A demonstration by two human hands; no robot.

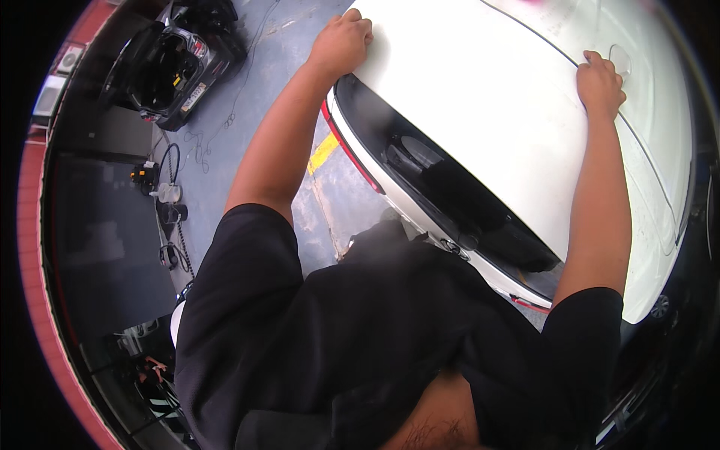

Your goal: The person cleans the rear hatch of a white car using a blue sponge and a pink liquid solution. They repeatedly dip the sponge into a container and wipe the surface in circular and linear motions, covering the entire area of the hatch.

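A white car's rear end fills the upper right, its dark rear window (450,180) below a smooth white rear roof panel (467,95). My left hand (343,42) is at the left end of that panel, with its fingers curled in. Farther right, my right hand (602,85) touches the white surface along a dark curved seam (647,149), fingers bent. Whether either hand grips an edge or some thin sheet is not clear. Just beyond the right hand rises a white roof fin (621,61). A red tail lamp strip (354,152) runs below the window's left side.
At upper left a dark car (185,67) stands with its tailgate up. A thin cable (228,121) trails over the grey floor (270,67). By the wall are a black-and-orange device (144,177), a clear container (169,193) and hoses (183,247). A yellow floor stripe (323,152) lies beside the white car.
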